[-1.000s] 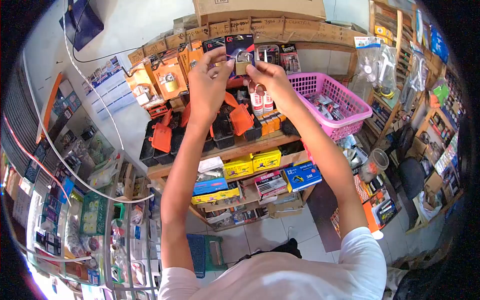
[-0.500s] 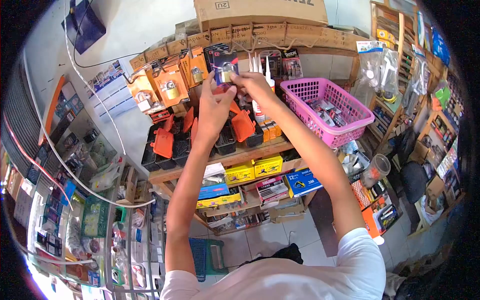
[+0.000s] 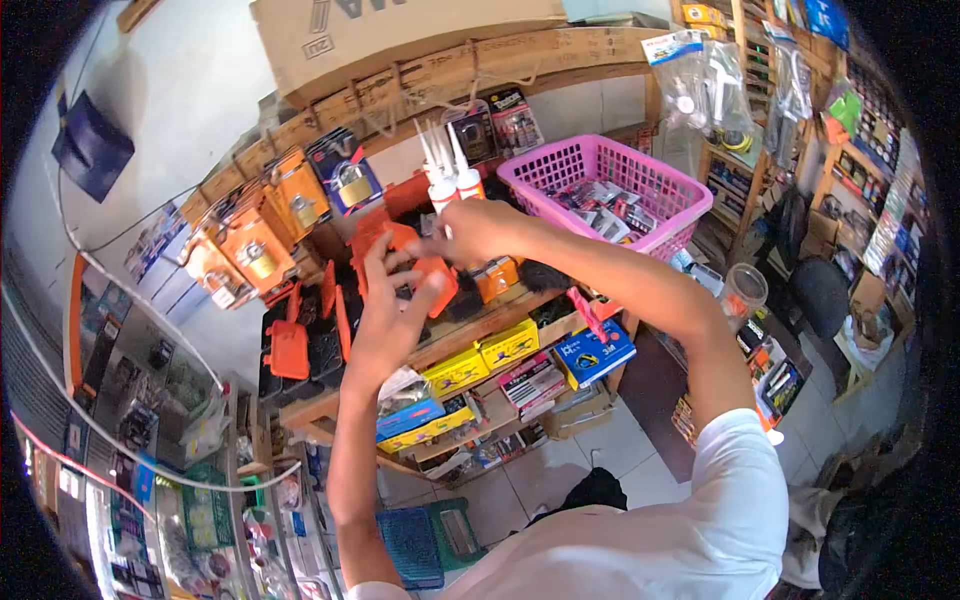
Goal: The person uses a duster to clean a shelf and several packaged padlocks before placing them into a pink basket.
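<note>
My left hand (image 3: 392,315) is over the orange flip lids (image 3: 372,232) of the black bins, fingers apart and nothing visible in them. Just right of it, my right hand (image 3: 487,234) is bent in front of the white sealant tubes (image 3: 465,182). Its fingertips are blurred and partly hidden, so I cannot see whether they hold anything. A padlock in a dark blue pack (image 3: 350,182) hangs from the rail behind my left hand. Padlocks on orange cards (image 3: 258,258) hang to its left.
A pink basket (image 3: 672,238) of small packets stands right on the wooden shelf. Below are yellow boxes (image 3: 457,372) and a blue 3M box (image 3: 598,357). A cardboard box (image 3: 420,30) sits above the rail. Glass display shelves stand at left.
The padlock pack, earlier between both hands, now hangs on the rail. Both hands have come down towards the orange lids, and the view has shifted and tilted.
</note>
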Motion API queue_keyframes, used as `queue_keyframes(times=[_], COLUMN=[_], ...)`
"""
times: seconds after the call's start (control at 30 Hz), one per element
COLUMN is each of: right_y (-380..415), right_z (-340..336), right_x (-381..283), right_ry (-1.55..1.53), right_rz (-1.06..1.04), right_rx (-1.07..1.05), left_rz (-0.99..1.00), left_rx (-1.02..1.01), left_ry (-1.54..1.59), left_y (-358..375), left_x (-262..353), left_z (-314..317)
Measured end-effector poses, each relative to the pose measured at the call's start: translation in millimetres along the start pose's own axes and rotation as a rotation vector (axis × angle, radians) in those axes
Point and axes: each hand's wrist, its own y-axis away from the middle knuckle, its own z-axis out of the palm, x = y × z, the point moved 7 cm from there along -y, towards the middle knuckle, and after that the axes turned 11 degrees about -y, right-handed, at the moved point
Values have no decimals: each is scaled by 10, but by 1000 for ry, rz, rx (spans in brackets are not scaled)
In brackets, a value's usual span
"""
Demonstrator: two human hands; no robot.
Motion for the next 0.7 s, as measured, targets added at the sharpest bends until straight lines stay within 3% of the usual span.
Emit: queue_keyframes(times=[0.03, 0.1, 0.17, 0.23, 0.47, 0.63, 0.7], right_y=[117, 284, 410, 382, 164, -156, -376], right_z=[-26, -163, -542, -965, -1559, -1358, -1179], right_x=[94, 321, 710, 1142, 3081, 3739, 3797], right_ry=[103, -82, 66, 327, 337, 455, 423], right_rz=[-3, 113, 348, 355, 544, 555, 334], right_rx=[-88, -258, -245, -113, -188, -358, -340], left_rz=[-28, 43, 114, 235, 518, 591, 565], left_rx=[-70, -224, -377, -503, -758, -773, -829], left_ry=[-45, -128, -154, -234, -538, -560, -527], left_y=[21, 14, -7, -49, -150, -525, -661], left_x=[76, 135, 324, 318, 489, 667, 710], left_z=[75, 271, 492, 767, 1548, 1950, 2096])
